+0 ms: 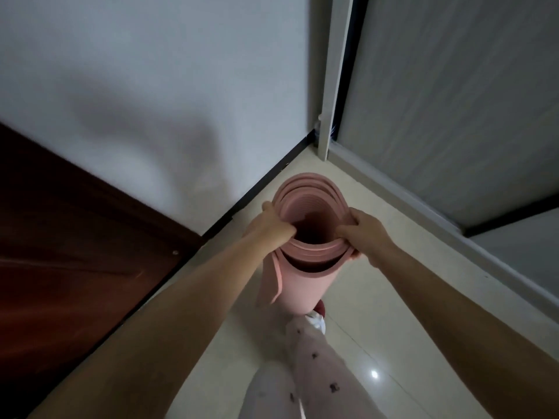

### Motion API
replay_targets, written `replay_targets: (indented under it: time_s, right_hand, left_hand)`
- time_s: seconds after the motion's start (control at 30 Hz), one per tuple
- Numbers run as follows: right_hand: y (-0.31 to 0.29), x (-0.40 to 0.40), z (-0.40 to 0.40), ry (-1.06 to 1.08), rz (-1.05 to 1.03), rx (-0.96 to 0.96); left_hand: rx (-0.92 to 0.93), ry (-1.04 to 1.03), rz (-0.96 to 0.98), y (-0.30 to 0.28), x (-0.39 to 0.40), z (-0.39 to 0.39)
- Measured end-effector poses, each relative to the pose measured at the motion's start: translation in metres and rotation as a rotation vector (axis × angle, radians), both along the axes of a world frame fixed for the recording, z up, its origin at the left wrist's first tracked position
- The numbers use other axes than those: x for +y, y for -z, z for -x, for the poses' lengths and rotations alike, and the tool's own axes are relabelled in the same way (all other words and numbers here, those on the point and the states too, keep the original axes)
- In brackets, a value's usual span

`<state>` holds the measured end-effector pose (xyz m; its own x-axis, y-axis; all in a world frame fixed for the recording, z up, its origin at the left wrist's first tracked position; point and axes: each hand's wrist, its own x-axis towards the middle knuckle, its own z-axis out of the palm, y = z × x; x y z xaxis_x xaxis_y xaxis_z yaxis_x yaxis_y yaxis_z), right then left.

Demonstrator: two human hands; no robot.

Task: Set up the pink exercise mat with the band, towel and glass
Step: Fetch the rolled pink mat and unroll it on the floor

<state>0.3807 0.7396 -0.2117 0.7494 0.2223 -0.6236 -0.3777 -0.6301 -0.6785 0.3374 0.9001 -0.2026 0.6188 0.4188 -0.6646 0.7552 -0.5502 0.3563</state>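
While we are looking straight down the open top of the rolled pink mat (295, 282) at the centre of the frame, we are finding no brand, label or writing anywhere on it, nor on anything around it. We are gripping the roll's upper rim from both sides: our left hand (270, 226) is closing over the left edge with its fingers curling into the layers, and our right hand (364, 234) is clamping the right edge, thumb inside and fingers wrapping the outer turn. The roll is standing upright, its loose outer flap hanging down the left side. Its lower end is passing out of sight behind our patterned trouser leg (311, 358) and a slipper (317, 319) at lower centre, so we cannot tell whether it is touching the pale tiled floor (393, 297). The small dark motifs on the trousers are too blurred to make out. A white wall (151, 86) is filling the upper left, a dark wooden door (66, 252) is being cut off at the left edge, and a sliding door frame (331, 71) is running along the upper right.
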Motion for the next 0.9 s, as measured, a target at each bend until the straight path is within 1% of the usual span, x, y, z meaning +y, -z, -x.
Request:
replay_targets:
  time_s: [0.1,0.2,0.4,0.57,0.7,0.77,0.83,0.9]
  right_hand:
    - [0.018,0.024,-0.021,-0.035,0.043,0.028]
    - [0.033,0.046,-0.039,-0.028,0.089,0.067]
    - [0.069,0.081,-0.063,0.11,0.092,0.217]
    - [0.106,0.114,-0.067,0.171,0.139,0.308]
    - [0.154,0.14,-0.068,0.213,0.166,0.374]
    - [0.175,0.148,-0.062,0.235,0.186,0.392]
    - [0.197,0.148,-0.056,0.266,0.199,0.384]
    - [0.219,0.144,-0.055,0.354,0.212,0.333]
  left_hand:
    - [0.011,0.075,0.01,0.024,0.025,-0.025]
    - [0.025,0.094,0.021,0.046,0.048,-0.046]
    - [0.109,0.232,0.087,0.093,0.093,-0.088]
    - [0.179,0.27,0.16,0.143,0.131,-0.106]
    - [0.261,0.295,0.178,0.186,0.154,-0.112]
    - [0.264,0.306,0.181,0.209,0.159,-0.114]
    - [0.235,0.332,0.143,0.231,0.158,-0.118]
    - [0.156,0.336,0.123,0.252,0.152,-0.125]
